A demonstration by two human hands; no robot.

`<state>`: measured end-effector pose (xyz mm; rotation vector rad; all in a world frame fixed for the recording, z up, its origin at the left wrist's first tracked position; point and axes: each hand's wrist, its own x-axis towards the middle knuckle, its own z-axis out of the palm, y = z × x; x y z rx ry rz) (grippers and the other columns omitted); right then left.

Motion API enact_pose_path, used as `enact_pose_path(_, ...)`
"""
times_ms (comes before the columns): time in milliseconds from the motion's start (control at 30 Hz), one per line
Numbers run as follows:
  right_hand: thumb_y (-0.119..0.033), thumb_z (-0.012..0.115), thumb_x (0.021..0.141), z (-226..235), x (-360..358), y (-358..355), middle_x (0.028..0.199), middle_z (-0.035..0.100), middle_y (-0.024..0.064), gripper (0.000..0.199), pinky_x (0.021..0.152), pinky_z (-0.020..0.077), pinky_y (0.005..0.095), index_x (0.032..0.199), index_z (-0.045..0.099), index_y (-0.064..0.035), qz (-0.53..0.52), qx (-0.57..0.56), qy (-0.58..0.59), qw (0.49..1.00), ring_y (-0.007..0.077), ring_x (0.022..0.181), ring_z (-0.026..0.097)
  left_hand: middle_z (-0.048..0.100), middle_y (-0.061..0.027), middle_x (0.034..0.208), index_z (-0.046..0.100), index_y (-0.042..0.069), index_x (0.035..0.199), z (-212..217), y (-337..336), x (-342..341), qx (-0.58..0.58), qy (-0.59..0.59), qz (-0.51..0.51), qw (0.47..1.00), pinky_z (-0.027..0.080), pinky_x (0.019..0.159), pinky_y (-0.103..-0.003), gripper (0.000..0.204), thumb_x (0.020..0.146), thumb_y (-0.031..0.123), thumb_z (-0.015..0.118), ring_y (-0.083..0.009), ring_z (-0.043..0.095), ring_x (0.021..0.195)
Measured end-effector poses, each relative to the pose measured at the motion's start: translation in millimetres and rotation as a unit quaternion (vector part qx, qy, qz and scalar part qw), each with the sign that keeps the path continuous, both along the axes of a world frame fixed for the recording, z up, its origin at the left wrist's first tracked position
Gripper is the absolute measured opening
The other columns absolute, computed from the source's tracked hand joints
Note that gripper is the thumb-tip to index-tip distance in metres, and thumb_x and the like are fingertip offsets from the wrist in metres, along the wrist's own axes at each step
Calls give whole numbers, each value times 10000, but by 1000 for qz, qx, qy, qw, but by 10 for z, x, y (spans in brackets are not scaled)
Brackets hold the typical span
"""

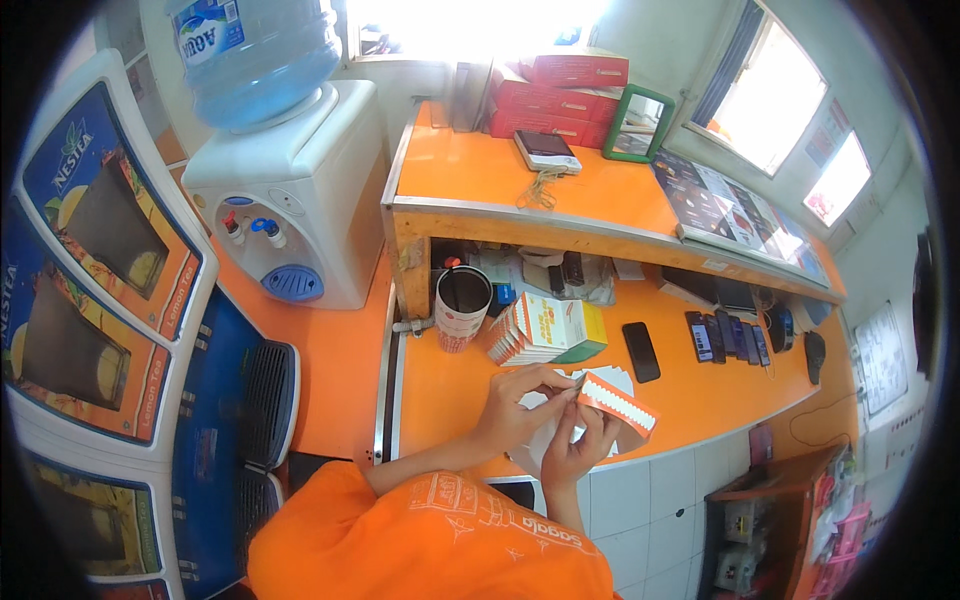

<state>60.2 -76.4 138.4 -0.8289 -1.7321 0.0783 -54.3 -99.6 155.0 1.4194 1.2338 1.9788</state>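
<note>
Both my hands are closed on a small orange and white paper box (618, 402) with a scalloped white strip along its side. My left hand (517, 405) pinches its near left corner between thumb and fingers. My right hand (580, 447) grips its lower side from below. Under and behind my hands, white paper pieces (541, 440) lie at the table's front edge, partly hidden. Just beyond stands a stack of folded printed cartons (545, 330) in white, orange, yellow and green.
The orange table (440, 400) holds a tall printed cup (462, 308), a black phone (641, 351) and a row of several phones (728, 337). Above is a shelf (450, 165) with red boxes (560, 100) and a green-framed mirror (640, 124). Left stand a water dispenser (330, 180) and a drink machine (190, 380).
</note>
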Motion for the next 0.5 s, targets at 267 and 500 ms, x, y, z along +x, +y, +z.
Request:
enact_pose_path(267,88,622,856,-14,100,-44,905,671,109,183,705,492,288,1022,647,17,116,-149,130,973,186,810,635,702,-85,855,680,-2,907,41,-88,-31,20,15,-27,999,547,656,-248,119,803,15,736,-152,696,735)
enact_pose_path(500,100,645,829,105,69,-84,874,687,126,187,667,489,303,998,665,22,96,-56,78,991,221,765,641,698,-90,855,676,-6,910,74,-118,11,55,16,11,998,550,652,-253,125,799,2,734,-153,696,728)
